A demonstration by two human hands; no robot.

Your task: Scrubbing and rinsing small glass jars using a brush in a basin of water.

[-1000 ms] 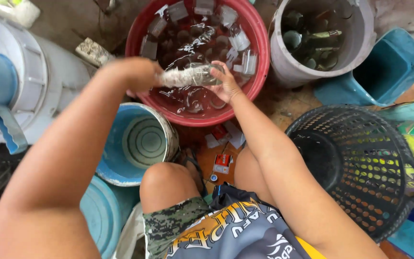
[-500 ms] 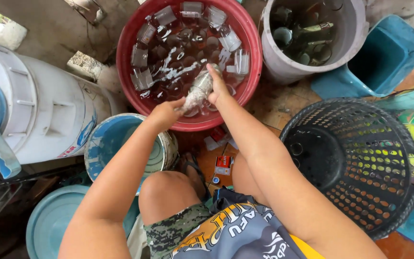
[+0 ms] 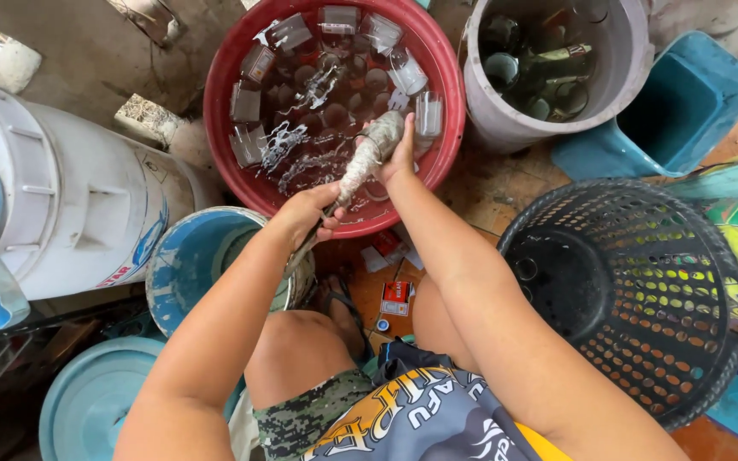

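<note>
My right hand (image 3: 401,156) grips a clear glass bottle (image 3: 389,128) by its far end, tilted over the red basin (image 3: 224,77). The basin holds water and several more clear bottles. My left hand (image 3: 307,218) is closed on the thin wire handle of a bottle brush (image 3: 357,173). The brush's whitish, soapy bristles stretch from my left hand up to the bottle's mouth. Both hands hover over the near rim of the basin, above my bare knees.
A grey bucket (image 3: 482,102) with green and dark bottles stands at the back right, next to a blue bin (image 3: 676,102). A black perforated basket (image 3: 642,290) is on my right. A blue-lined bucket (image 3: 183,256), a white drum (image 3: 70,205) and a teal lid (image 3: 87,401) are on my left.
My left hand has drawn back toward my body, pulling the brush out along the bottle. The bottle went from lying level across the basin to tilting, held at its far end by my right hand.
</note>
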